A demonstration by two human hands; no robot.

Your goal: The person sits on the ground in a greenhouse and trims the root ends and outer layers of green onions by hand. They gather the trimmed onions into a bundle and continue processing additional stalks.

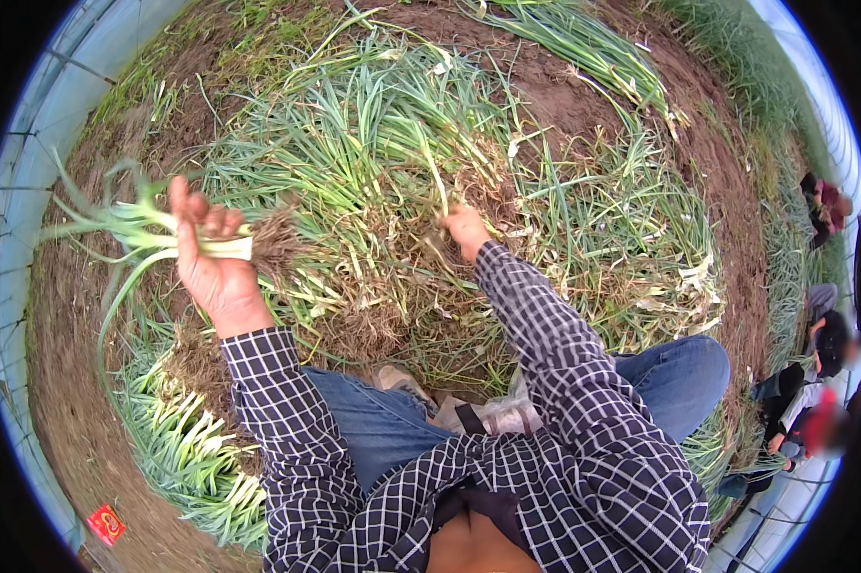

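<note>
A small bunch of leafy green plants with white stems [222,247], likely green garlic or leeks, lies across the palm of my left hand [215,265]. My fingers curl over the stems; the brown roots point right and the blurred leaves left. My right hand [466,228] pinches a single pale stalk [434,168] above a litter of roots and dry leaves [373,329]. Beyond both hands spreads a large loose heap of the same plants [358,136]. Below my left forearm, cleaned white-stemmed plants [194,444] lie in a row.
Another pile of long green plants [581,50] lies at the top right on brown soil. A red packet [106,524] is at the lower left. Several people [810,422] are at the far right by the plastic greenhouse wall [817,86]. My bent knees flank the litter.
</note>
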